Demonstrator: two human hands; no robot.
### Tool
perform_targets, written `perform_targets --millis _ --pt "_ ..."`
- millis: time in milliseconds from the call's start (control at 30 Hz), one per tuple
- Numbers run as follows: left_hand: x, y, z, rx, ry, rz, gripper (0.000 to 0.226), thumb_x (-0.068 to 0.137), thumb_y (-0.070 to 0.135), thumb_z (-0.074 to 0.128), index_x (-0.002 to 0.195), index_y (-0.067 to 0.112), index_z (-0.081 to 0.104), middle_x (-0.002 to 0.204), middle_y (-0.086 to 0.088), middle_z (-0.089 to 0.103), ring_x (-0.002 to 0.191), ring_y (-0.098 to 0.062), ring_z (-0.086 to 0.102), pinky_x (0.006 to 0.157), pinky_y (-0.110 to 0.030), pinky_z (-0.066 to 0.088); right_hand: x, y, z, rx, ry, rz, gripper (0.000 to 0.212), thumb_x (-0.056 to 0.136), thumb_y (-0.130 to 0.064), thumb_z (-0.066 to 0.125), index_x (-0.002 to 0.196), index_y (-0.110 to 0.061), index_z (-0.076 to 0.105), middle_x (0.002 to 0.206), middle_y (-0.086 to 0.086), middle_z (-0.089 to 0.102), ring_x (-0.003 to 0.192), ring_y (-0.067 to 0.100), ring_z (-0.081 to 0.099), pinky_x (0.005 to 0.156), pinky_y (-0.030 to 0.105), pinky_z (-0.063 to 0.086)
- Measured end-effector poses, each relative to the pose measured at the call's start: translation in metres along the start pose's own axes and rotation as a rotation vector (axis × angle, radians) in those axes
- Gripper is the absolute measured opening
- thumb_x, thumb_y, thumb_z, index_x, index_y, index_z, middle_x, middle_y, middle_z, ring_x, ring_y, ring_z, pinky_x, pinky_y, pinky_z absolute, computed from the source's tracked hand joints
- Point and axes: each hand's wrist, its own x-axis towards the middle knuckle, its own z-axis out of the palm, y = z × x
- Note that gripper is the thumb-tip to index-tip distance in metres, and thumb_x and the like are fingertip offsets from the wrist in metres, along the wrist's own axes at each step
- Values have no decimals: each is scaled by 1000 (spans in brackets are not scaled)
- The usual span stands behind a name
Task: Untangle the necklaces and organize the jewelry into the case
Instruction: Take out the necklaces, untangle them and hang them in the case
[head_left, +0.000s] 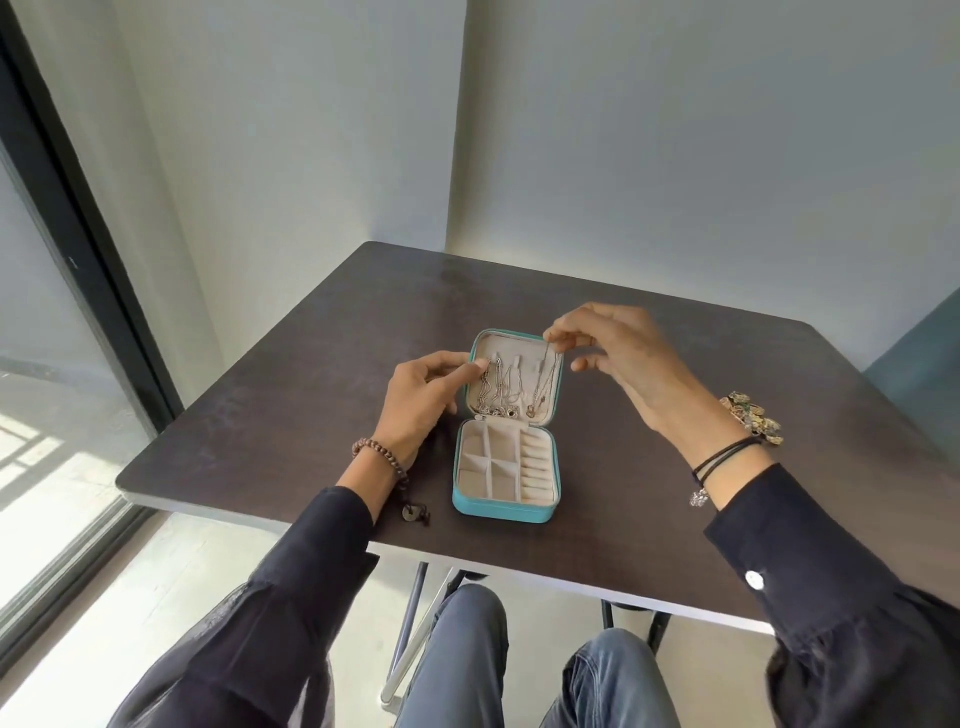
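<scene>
A teal jewelry case lies open on the dark table, its lid tilted up at the far side. Several thin silver and gold necklaces hang inside the lid. The cream tray below has empty compartments and ring rolls. My left hand rests at the lid's left edge, thumb and finger pressing there. My right hand pinches the top of the rightmost chain at the lid's upper right corner.
A cluster of ornate gold-coloured jewelry lies on the table to the right, behind my right wrist. A wall corner stands behind the table and a glass door on the left. My knees sit under the near edge.
</scene>
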Motion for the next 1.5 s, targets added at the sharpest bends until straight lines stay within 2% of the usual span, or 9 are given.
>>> perform_targets --millis 200,300,367,533,667,800,900,1167,1500 --pt "-3 1 -1 -44 -3 6 23 83 32 80 97 13 78 76 3 73 48 -8 43 42 -14 34 2 6 -2 -144 15 -12 19 94 -18 65 90 -4 77 86 -1 77 84 6 68 76 30 52" --pt "-5 3 -1 -52 -8 17 23 84 31 80 97 13 78 77 3 74 48 -8 43 42 -14 33 1 10 -4 -280 18 -50 16 92 -27 67 86 -18 78 94 2 76 90 11 68 80 31 55" --pt "-5 3 -1 -55 -8 22 22 84 31 80 98 13 78 79 2 74 48 -8 43 42 -14 34 2 15 -5 -420 26 -128 12 91 -32 68 84 -28 77 102 -7 71 96 9 66 84 28 53" --pt "-5 4 -1 -65 -9 31 21 84 29 79 99 14 79 77 2 74 48 -9 43 42 -15 34 7 30 -5 -718 40 -327 11 96 -37 68 101 -32 77 119 -12 51 110 6 53 85 26 45" --pt "-7 5 -2 -67 -11 32 20 84 29 80 98 15 79 77 1 73 49 -9 42 42 -15 33 4 36 2 -915 133 -451 12 96 -32 68 101 -26 77 119 -7 47 110 11 48 69 38 55" --pt "-8 6 -2 -78 -17 27 20 83 29 80 99 16 79 71 8 71 49 -8 41 43 -17 31 1 39 13 -1099 226 -628 3 92 -18 74 92 -16 72 112 1 52 97 18 52 53 35 51" --pt "-8 6 -3 -79 -19 33 21 84 29 79 101 17 79 68 10 69 48 -7 41 43 -17 30 0 40 19 -1114 284 -619 4 92 -18 72 93 -16 69 105 -2 51 88 15 50 49 25 40" --pt "-8 6 -5 -94 -23 28 23 84 30 79 103 18 78 73 9 71 49 -6 42 44 -18 30 -4 39 22 -1147 385 -685 7 86 -18 80 86 -16 73 96 -1 58 82 17 55 42 26 43" --pt "-5 0 -3 -57 33 17 27 82 34 81 99 14 77 81 4 75 48 -6 46 41 -17 35 -11 50 22 -1070 350 -648 9 91 -13 74 100 -15 75 99 -1 62 89 19 63 46 31 51"
